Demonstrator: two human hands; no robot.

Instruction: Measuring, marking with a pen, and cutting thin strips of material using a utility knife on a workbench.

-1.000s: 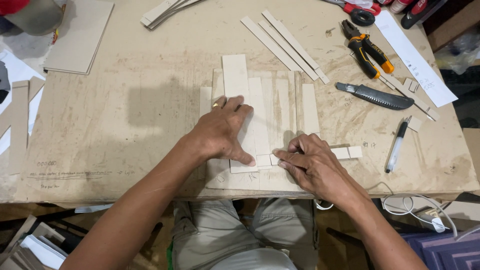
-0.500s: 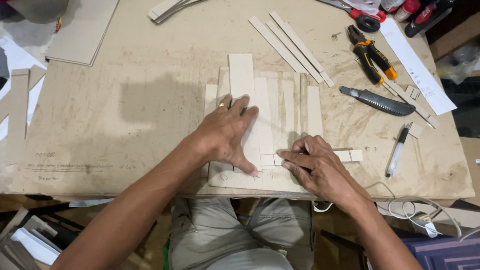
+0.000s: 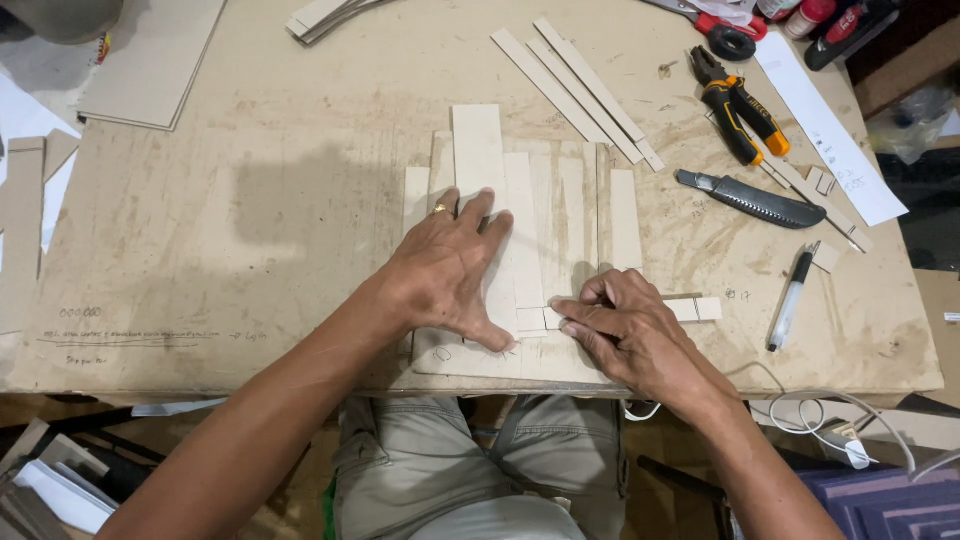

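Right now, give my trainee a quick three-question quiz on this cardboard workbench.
1. True or false: the left hand lies flat on the upright cardboard strips.
2. Which tool lies nearest the pen? A) pliers B) utility knife C) scissors
3. What does the right hand press at its fingertips?

Key: 1 true. 2 B. 3 A narrow crosswise cardboard strip laid over the upright ones.
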